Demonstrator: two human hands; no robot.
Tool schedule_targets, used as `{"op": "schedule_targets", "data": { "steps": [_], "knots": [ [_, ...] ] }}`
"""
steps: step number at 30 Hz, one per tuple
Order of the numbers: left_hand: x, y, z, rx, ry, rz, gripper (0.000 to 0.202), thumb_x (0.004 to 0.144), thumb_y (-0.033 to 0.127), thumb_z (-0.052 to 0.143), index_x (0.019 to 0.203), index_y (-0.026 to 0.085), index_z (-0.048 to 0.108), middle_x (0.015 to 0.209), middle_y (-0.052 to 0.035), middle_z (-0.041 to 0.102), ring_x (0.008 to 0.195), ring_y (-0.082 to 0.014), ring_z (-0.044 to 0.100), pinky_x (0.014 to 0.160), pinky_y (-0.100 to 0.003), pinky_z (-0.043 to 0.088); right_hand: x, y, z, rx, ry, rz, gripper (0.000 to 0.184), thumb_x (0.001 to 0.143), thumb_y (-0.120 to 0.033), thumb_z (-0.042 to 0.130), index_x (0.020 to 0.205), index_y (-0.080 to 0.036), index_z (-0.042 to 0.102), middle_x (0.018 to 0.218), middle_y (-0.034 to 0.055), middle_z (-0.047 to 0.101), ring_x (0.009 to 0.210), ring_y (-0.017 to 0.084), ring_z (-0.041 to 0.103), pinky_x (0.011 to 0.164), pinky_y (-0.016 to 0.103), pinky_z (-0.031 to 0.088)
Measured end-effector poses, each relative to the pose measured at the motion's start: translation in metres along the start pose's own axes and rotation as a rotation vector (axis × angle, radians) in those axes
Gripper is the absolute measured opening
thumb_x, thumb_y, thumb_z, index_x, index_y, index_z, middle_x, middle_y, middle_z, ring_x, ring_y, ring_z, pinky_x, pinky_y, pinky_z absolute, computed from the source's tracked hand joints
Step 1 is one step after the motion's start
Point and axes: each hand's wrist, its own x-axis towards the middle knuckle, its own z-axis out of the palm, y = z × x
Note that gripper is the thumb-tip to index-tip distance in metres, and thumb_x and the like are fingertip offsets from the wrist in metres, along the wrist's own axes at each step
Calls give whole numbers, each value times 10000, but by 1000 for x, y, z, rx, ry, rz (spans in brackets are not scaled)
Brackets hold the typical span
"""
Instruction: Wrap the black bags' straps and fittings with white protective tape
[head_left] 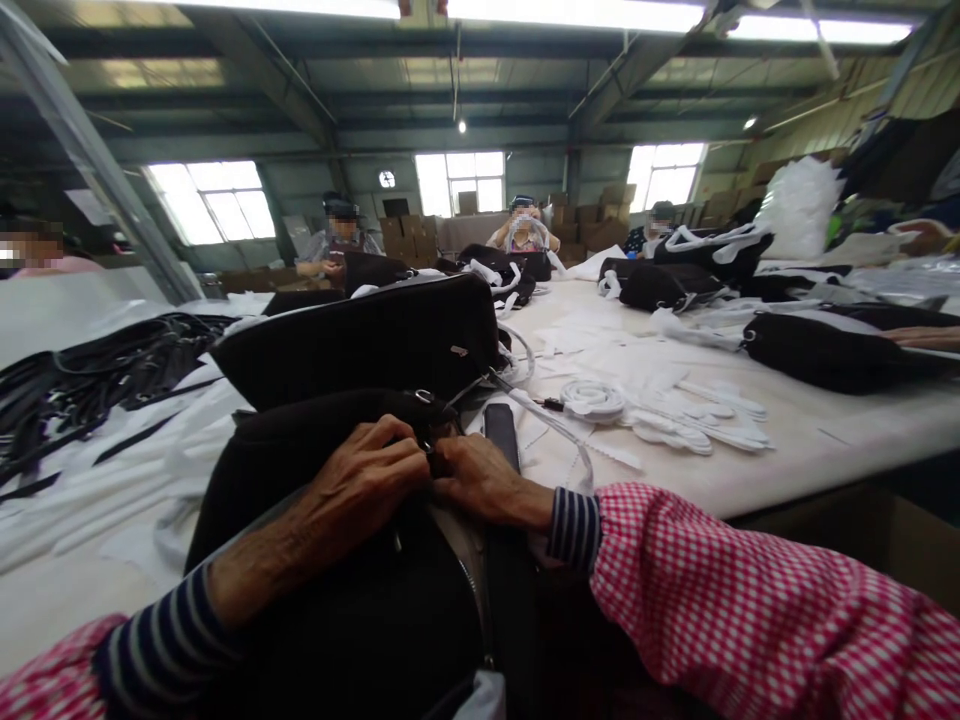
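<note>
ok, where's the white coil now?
The white coil lies on the table right of centre in the head view, just left of the white pieces, beyond the right hand.

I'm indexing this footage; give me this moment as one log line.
left hand: on black bag | right hand: beside left, at same bag | zipper teeth: visible | nearby: white coil on table

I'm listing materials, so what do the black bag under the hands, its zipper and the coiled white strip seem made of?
The black bag looks like matte fabric or soft synthetic leather; its smooth, dull surface leaves that open. The zipper has silvery teeth, suggesting metal or coated plastic. The coiled white strip could be matte fabric, foam or paper: it bends into tight loops without shine.
</note>
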Motion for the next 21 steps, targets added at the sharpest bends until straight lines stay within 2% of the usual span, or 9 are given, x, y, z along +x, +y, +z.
{"op": "schedule_targets", "data": {
  "steps": [5, 8, 10, 13, 16, 19, 21],
  "knots": [
    [-3, -4, 6, -10, -64, -36, 200, 1039, 177, 514, 919, 217, 669, 984, -11, 665, 1035, -232, 476, 862, -377, 342, -2, -1, -4, 0, -87, -111, 162, 902, -117, 565, 911, -147, 724, 902, 72, 737, 801, 187, 640, 686, 268, 387],
    [-7, -7, 14, -12, -63, -31, 155, 1046, 292, 556, 1009, 265, 703, 1138, 13, 671, 1147, -244, 454, 933, -389, 311, -3, 2, -6, -34, -86, -119, 165, 902, -94, 560, 857, -130, 715, 857, 75, 720, 770, 182, 623, 685, 278, 382],
    [-11, -9, 19, 3, -44, -18, 178, 1054, 344, 542, 1112, 308, 706, 1244, 27, 659, 1219, -252, 432, 987, -403, 284, -9, 6, -10, 55, -28, -122, 158, 908, -76, 561, 916, -123, 711, 836, 55, 706, 757, 170, 615, 700, 271, 398],
    [-14, -9, 23, 31, -21, 26, 255, 1073, 333, 474, 1204, 324, 694, 1298, 7, 655, 1271, -263, 414, 1028, -424, 258, -24, 15, -20, 238, 6, -137, 190, 904, -61, 576, 1034, -135, 692, 836, 20, 693, 761, 158, 619, 716, 255, 427],
    [-15, -8, 22, 18, -15, 46, 300, 1076, 315, 429, 1180, 322, 710, 1304, -2, 653, 1291, -262, 408, 1053, -428, 251, -42, 19, -33, 228, -93, -206, 195, 888, -60, 605, 1031, -150, 702, 942, 37, 716, 857, 176, 647, 783, 269, 449],
    [-17, -8, 20, -40, -35, 3, 330, 1078, 328, 404, 1153, 317, 726, 1297, -4, 649, 1303, -245, 420, 1084, -407, 271, -55, 15, -44, 78, -198, -266, 205, 882, -85, 641, 1056, -171, 709, 1030, 53, 713, 952, 209, 652, 849, 297, 451],
    [-19, -11, 23, -56, -43, -22, 328, 1073, 328, 414, 1183, 320, 722, 1334, -7, 633, 1319, -237, 416, 1125, -401, 255, -59, 10, -48, -18, -250, -282, 199, 889, -126, 676, 1081, -172, 702, 1052, 63, 699, 965, 219, 648, 840, 299, 451]
  ]
}}
